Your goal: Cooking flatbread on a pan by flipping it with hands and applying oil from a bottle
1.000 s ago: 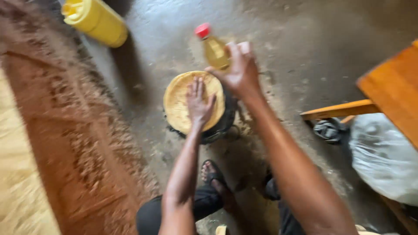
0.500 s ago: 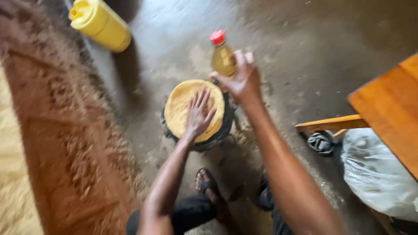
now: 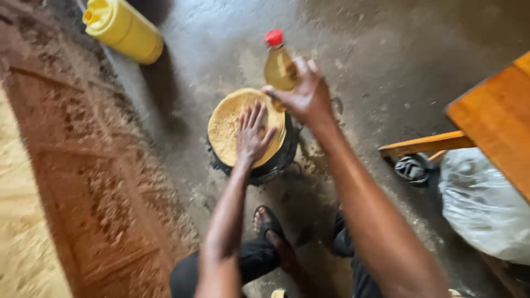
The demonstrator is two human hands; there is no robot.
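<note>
The left hand keeps its fingers spread flat on the round yellow flatbread, which lies on a dark stove on the concrete floor. The right hand has its fingers wrapped round a red-capped oil bottle, now raised slightly higher above the flatbread's far edge than a second ago. A yellow jerrycan lies well apart.

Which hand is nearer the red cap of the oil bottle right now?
Right. The right hand grips the oil bottle just below its red cap; the left hand lies flat on the flatbread, farther off.
</note>
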